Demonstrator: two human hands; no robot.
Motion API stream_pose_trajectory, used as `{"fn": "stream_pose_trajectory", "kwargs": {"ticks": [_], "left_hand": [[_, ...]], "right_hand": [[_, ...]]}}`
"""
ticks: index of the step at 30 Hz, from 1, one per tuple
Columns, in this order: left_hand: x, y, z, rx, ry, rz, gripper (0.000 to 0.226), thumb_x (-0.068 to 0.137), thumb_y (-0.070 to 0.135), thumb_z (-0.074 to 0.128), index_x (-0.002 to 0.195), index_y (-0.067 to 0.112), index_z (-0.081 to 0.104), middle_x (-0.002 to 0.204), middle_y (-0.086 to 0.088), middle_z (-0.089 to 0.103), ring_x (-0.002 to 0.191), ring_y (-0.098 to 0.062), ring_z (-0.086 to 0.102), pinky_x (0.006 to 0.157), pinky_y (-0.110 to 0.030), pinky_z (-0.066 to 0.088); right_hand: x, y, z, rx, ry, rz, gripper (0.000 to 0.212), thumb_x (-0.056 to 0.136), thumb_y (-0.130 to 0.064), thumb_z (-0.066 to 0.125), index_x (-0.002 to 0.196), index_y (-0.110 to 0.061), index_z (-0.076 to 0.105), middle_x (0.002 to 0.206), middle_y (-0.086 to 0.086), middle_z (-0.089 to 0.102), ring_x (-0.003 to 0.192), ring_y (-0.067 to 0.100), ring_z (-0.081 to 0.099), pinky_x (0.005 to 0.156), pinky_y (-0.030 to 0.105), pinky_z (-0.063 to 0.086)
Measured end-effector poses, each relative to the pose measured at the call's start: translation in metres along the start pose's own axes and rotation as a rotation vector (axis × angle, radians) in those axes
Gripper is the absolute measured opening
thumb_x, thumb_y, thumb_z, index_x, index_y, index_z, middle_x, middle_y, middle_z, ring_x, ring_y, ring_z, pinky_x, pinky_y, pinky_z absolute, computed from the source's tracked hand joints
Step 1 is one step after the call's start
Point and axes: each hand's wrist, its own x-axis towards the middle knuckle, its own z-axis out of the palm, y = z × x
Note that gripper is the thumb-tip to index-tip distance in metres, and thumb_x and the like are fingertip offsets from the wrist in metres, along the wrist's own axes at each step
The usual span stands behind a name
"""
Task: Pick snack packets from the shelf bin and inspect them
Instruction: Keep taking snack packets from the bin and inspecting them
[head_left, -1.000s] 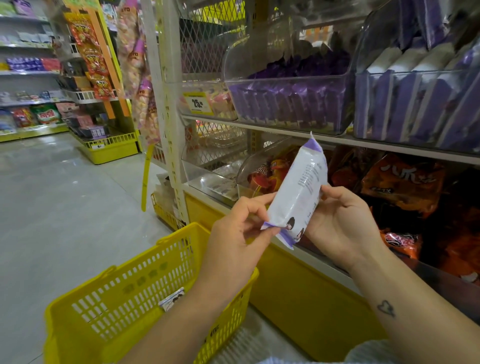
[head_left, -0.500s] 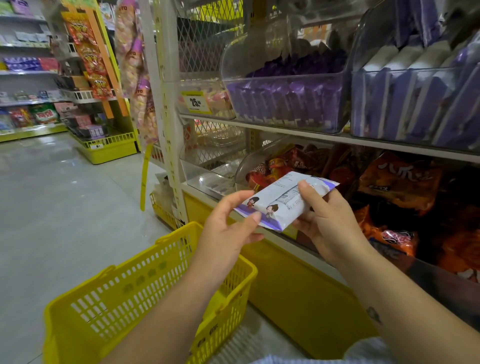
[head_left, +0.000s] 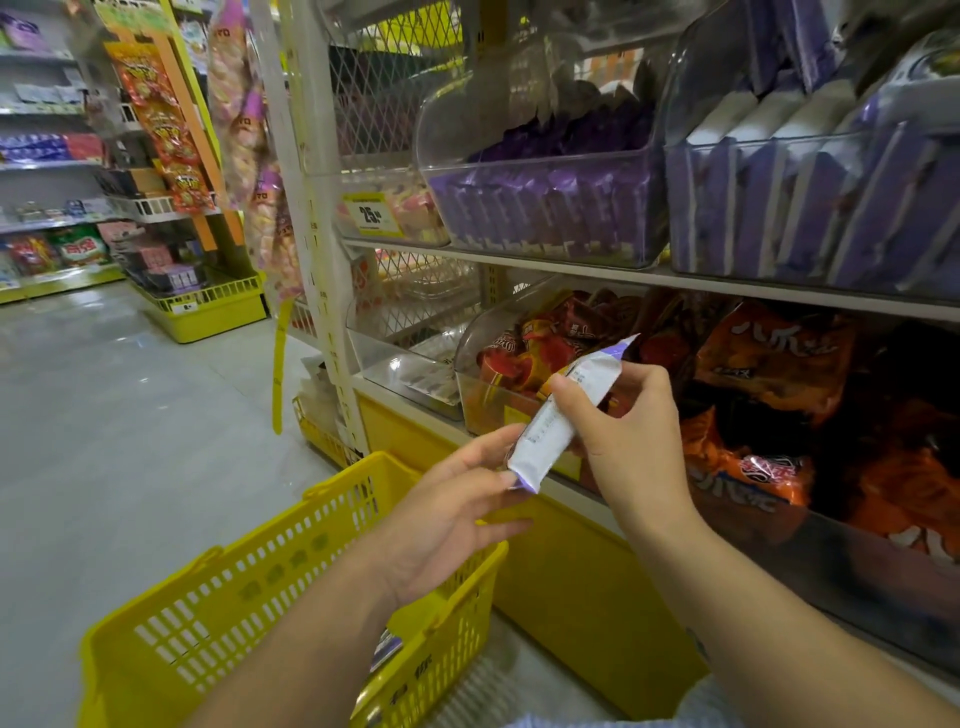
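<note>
White, purple-edged packet (head_left: 550, 431), smooth and oblong, slants between both grips in front of the clear plastic bin (head_left: 483, 395) of orange bags. The right grip (head_left: 628, 441) pinches its upper half, fingers curled round it. The left grip (head_left: 447, 514) pinches the lower corner, other fingers loosely spread, above a yellow slotted basket (head_left: 260, 587).

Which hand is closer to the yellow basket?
Left. The left hand is just above the yellow basket, pinching the lower end of the snack packet. The right hand grips the packet higher up, nearer the shelf.
</note>
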Motion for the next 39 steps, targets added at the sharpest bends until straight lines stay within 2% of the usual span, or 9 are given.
{"fn": "stream_pose_trajectory", "kwargs": {"ticks": [4, 6, 9, 13, 18, 21, 25, 31, 39], "left_hand": [[-0.001, 0.003, 0.007, 0.082, -0.019, 0.051, 0.054, 0.069, 0.042, 0.076, 0.121, 0.046, 0.060, 0.125, 0.002, 0.064, 0.109, -0.021, 0.063, 0.088, -0.041, 0.052], [-0.002, 0.004, 0.014, 0.179, 0.000, 0.087, 0.040, 0.074, 0.046, 0.075, 0.112, 0.053, 0.062, 0.124, 0.006, 0.066, 0.113, -0.019, 0.064, 0.089, -0.041, 0.052], [-0.002, 0.005, 0.022, 0.084, 0.031, 0.139, 0.026, 0.084, 0.038, 0.066, 0.109, 0.040, 0.066, 0.116, -0.001, 0.071, 0.105, -0.019, 0.068, 0.078, -0.032, 0.057], [-0.005, 0.026, 0.026, -0.109, 0.165, 0.226, 0.041, 0.081, 0.030, 0.061, 0.122, 0.021, 0.060, 0.110, -0.008, 0.073, 0.098, -0.026, 0.071, 0.069, -0.034, 0.059], [-0.003, 0.069, 0.056, -0.089, 0.231, 0.333, 0.029, 0.090, 0.028, 0.057, 0.117, 0.018, 0.065, 0.105, -0.009, 0.075, 0.092, -0.027, 0.073, 0.073, -0.039, 0.060], [0.003, 0.101, 0.087, -0.038, 0.184, 0.337, 0.024, 0.098, 0.031, 0.051, 0.112, 0.020, 0.068, 0.101, -0.005, 0.076, 0.091, -0.023, 0.073, 0.072, -0.037, 0.059], [0.019, 0.144, 0.126, 0.104, 0.150, 0.318, 0.034, 0.101, 0.039, 0.044, 0.115, 0.018, 0.067, 0.113, -0.002, 0.072, 0.110, -0.020, 0.065, 0.100, -0.046, 0.047], [0.051, 0.196, 0.162, 0.675, 0.178, 0.502, 0.038, 0.101, 0.047, 0.036, 0.099, 0.022, 0.065, 0.092, 0.001, 0.064, 0.075, -0.018, 0.061, 0.078, -0.036, 0.046], [0.101, 0.220, 0.175, 1.247, 0.287, 0.820, 0.029, 0.097, 0.030, 0.052, 0.124, 0.029, 0.060, 0.117, 0.009, 0.056, 0.108, -0.013, 0.058, 0.094, -0.039, 0.049]], "right_hand": [[-0.009, -0.005, 0.003, 0.019, -0.222, -0.066, 0.032, 0.084, -0.019, 0.072, 0.107, -0.030, 0.053, 0.086, -0.015, 0.071, 0.081, 0.022, 0.071, 0.067, 0.041, 0.060], [-0.013, -0.007, 0.004, 0.040, -0.383, -0.109, 0.028, 0.091, -0.015, 0.062, 0.116, -0.028, 0.059, 0.115, -0.018, 0.065, 0.104, 0.007, 0.066, 0.084, 0.034, 0.058], [-0.017, -0.015, 0.000, -0.038, -0.497, -0.162, 0.028, 0.096, -0.011, 0.054, 0.111, -0.031, 0.067, 0.135, -0.022, 0.050, 0.124, -0.013, 0.046, 0.104, 0.021, 0.043], [-0.016, -0.040, -0.016, -0.301, -0.404, -0.264, 0.037, 0.091, -0.014, 0.063, 0.120, -0.038, 0.058, 0.141, -0.017, 0.043, 0.135, 0.002, 0.039, 0.110, 0.036, 0.038], [-0.016, -0.102, -0.031, -0.370, -0.564, -0.255, 0.062, 0.087, -0.017, 0.070, 0.134, -0.045, 0.042, 0.122, -0.027, 0.056, 0.099, -0.004, 0.061, 0.088, 0.019, 0.051], [-0.005, -0.148, -0.042, -0.552, -0.538, -0.342, 0.067, 0.081, -0.028, 0.075, 0.141, -0.032, 0.044, 0.130, -0.014, 0.057, 0.113, -0.002, 0.057, 0.101, 0.025, 0.046], [0.015, -0.211, -0.069, -0.780, -0.534, -0.360, 0.078, 0.069, -0.042, 0.079, 0.139, -0.029, 0.048, 0.130, -0.016, 0.057, 0.117, -0.004, 0.054, 0.104, 0.023, 0.042], [0.063, -0.286, -0.116, -0.780, -0.345, -0.293, 0.032, 0.071, -0.027, 0.079, 0.100, -0.021, 0.068, 0.091, 0.012, 0.074, 0.061, 0.010, 0.065, 0.062, 0.027, 0.056], [0.136, -0.295, -0.146, -1.225, -0.180, -0.311, 0.018, 0.082, -0.033, 0.072, 0.093, -0.028, 0.059, 0.085, -0.009, 0.065, 0.069, 0.004, 0.065, 0.060, 0.018, 0.052]]}}
